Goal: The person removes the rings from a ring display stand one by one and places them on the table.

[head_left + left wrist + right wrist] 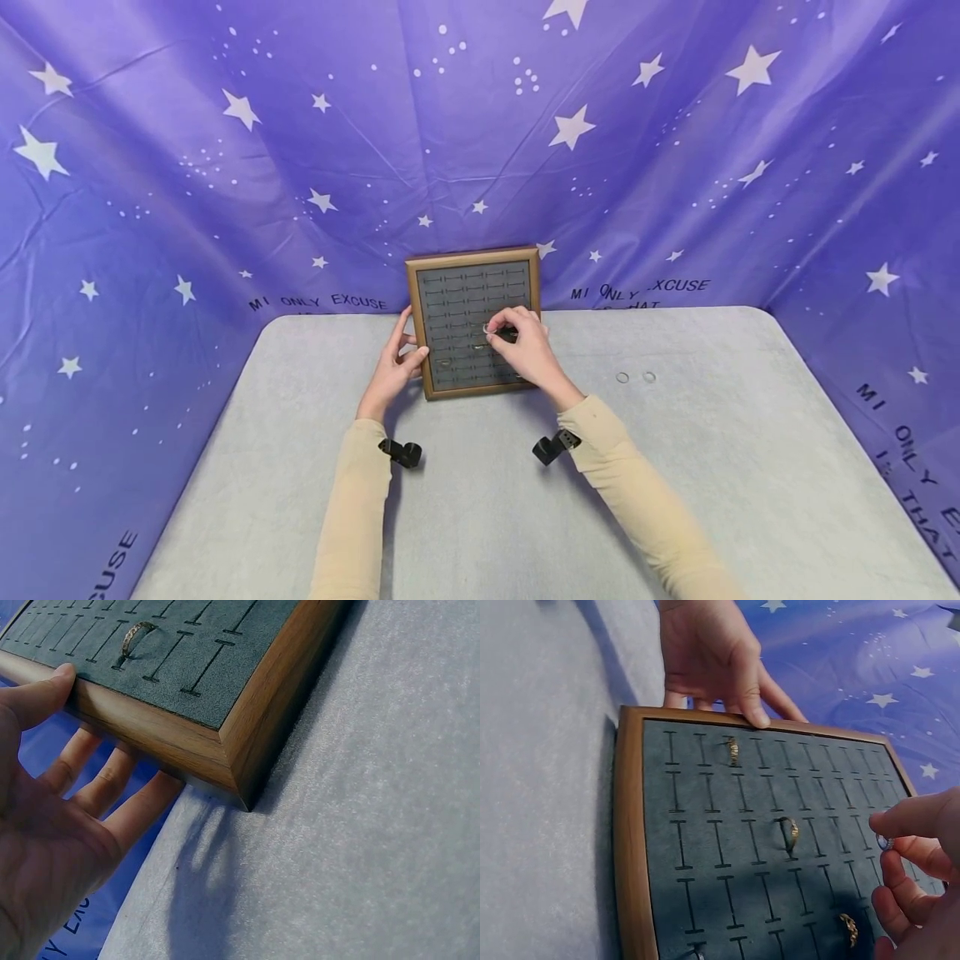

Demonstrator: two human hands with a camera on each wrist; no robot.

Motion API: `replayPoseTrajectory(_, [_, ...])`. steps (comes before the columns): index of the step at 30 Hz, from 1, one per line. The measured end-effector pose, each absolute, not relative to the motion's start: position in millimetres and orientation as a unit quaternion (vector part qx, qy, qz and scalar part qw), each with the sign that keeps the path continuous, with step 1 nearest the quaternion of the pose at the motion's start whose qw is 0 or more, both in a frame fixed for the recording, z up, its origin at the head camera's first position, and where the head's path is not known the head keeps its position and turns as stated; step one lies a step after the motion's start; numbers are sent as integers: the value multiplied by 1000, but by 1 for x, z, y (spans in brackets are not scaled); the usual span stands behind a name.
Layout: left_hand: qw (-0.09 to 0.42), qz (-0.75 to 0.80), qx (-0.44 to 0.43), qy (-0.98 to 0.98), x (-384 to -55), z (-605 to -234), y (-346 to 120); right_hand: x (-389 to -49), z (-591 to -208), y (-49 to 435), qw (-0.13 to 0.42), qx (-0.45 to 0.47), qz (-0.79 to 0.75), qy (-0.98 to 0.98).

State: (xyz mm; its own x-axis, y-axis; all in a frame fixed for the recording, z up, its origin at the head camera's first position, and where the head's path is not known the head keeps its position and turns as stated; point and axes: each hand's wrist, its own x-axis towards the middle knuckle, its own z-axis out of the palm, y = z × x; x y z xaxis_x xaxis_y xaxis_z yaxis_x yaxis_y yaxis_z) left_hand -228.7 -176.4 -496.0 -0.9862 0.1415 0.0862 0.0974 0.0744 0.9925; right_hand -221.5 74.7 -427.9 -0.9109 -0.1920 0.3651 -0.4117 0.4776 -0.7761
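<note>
A wood-framed ring display tray [422,333] with a dark grey slotted pad stands at a slant near the table's back edge. My left hand [392,367] grips its left side, thumb on the front of the frame and fingers behind. Over the pad, my right hand [527,346] pinches a small silver-coloured ring [885,842] between thumb and fingertips. Gold-coloured rings sit in slots: one ring near the left side [733,751], another ring [791,834] further in, and a third ring [848,930] by the right hand. Part of the pad is hidden behind that hand.
Two thin rings, a left ring [622,377] and a right ring [649,377], lie on the grey table [480,500] to the right of the tray. A purple star-patterned curtain [480,150] hangs directly behind and along both sides.
</note>
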Motion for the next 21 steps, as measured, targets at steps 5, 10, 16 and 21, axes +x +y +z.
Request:
replayPoseTrajectory(5, [25, 686, 78, 723, -224, -485, -176, -218, -429, 81, 112, 176, 521, -828])
replayPoseTrajectory(10, [31, 682, 84, 726, -216, -469, -173, -211, -431, 87, 107, 161, 554, -810])
replayPoseTrajectory(16, [29, 683, 84, 725, -214, -468, -172, -206, -435, 93, 105, 147, 560, -809])
replayPoseTrajectory(21, [31, 683, 87, 725, -214, -468, -172, -205, -441, 99, 113, 144, 571, -800])
